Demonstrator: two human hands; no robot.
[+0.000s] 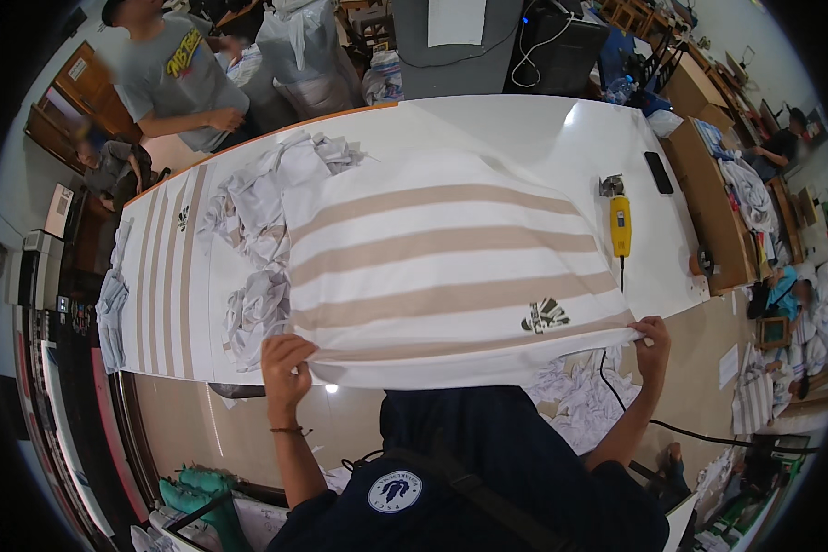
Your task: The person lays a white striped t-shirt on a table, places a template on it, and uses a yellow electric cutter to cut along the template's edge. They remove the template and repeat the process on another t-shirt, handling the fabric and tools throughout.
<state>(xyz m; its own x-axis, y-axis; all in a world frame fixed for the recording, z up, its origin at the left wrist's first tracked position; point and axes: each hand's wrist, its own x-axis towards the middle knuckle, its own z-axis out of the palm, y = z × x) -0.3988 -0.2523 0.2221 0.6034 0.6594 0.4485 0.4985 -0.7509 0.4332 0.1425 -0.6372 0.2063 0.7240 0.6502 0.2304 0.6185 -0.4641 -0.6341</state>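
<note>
A white fabric panel with wide beige stripes (451, 241) is spread over the table in front of me, with a dark printed emblem low on its right side. My left hand (288, 357) pinches its near left corner. At the near right corner, my right hand (651, 339) grips the cloth between thumb and fingers. Between them the near edge hangs slightly past the table's front. Crumpled white cloth pieces (259, 202) lie against the panel's left side. A yellow handheld electric cutter (620, 225) rests to its right, with its cord running off the front edge.
Another striped panel (161, 285) lies flat on the table's left end. A black phone (658, 173) sits near the right edge, beside a cardboard box (676, 198). Across the table stands a person in a grey shirt (179, 83). Scrap cloth (584, 400) covers the floor below.
</note>
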